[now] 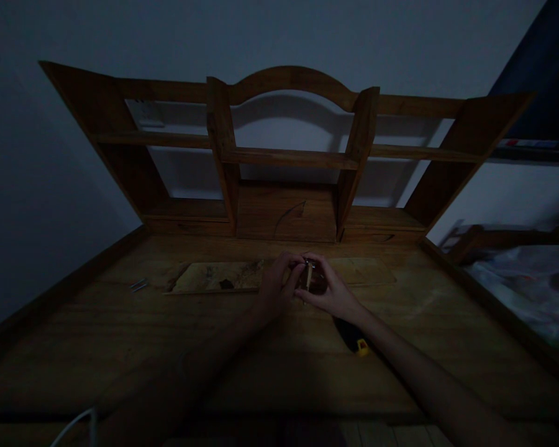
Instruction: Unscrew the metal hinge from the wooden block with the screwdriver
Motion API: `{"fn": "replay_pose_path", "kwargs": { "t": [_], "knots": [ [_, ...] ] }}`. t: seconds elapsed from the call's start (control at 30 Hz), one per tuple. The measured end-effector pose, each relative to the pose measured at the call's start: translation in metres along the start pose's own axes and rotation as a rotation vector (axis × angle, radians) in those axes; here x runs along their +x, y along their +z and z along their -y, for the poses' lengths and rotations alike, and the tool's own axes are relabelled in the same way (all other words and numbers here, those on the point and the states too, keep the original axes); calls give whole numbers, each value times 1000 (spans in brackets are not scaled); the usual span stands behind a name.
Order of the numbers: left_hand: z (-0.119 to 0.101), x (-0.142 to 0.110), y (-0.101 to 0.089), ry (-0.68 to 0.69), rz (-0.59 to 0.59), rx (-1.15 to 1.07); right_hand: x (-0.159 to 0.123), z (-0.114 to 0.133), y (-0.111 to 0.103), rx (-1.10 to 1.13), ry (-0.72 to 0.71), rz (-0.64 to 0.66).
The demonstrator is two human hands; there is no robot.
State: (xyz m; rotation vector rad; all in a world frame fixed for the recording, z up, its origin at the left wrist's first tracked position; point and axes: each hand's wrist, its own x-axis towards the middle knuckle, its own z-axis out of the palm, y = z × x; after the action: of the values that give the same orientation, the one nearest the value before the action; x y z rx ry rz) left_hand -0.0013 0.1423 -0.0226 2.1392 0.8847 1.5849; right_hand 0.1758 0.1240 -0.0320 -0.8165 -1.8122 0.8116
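Over the middle of the desk, my left hand (pixel 279 279) and my right hand (pixel 328 288) meet around a small reddish-brown piece (pixel 317 284) with a pale strip along one side. A shiny metal bit shows at its top, by the fingertips. My right thumb and fingers are closed about it from the right. From the left, my left fingers pinch at its upper edge; exactly what they grip is partly hidden. Dim light blurs the details. Under my right forearm lies a black tool with a yellow end (pixel 362 347), its kind unclear.
A long, flat board with dark-stained, rough edges (pixel 198 277) lies behind my hands. Small metal rods (pixel 138 285) rest at the left. At the back rises a wooden shelf unit (pixel 289 159). A white cable (pixel 77 419) crosses the near left edge.
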Motion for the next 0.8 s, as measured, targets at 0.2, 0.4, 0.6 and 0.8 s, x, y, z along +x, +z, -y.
{"fn": "replay_pose_path", "kwargs": {
  "t": [0.2, 0.4, 0.6, 0.8],
  "knots": [
    [-1, -1, 2, -41, 4, 38, 1, 2, 0, 0, -1, -12],
    [-2, -1, -1, -82, 24, 10, 1, 2, 0, -5, -15, -10],
    [-7, -1, -7, -145, 75, -18, 0, 2, 1, 6, -26, 8],
    [-8, -4, -5, -155, 143, -84, 2, 2, 1, -24, -27, -22]
  ]
}}
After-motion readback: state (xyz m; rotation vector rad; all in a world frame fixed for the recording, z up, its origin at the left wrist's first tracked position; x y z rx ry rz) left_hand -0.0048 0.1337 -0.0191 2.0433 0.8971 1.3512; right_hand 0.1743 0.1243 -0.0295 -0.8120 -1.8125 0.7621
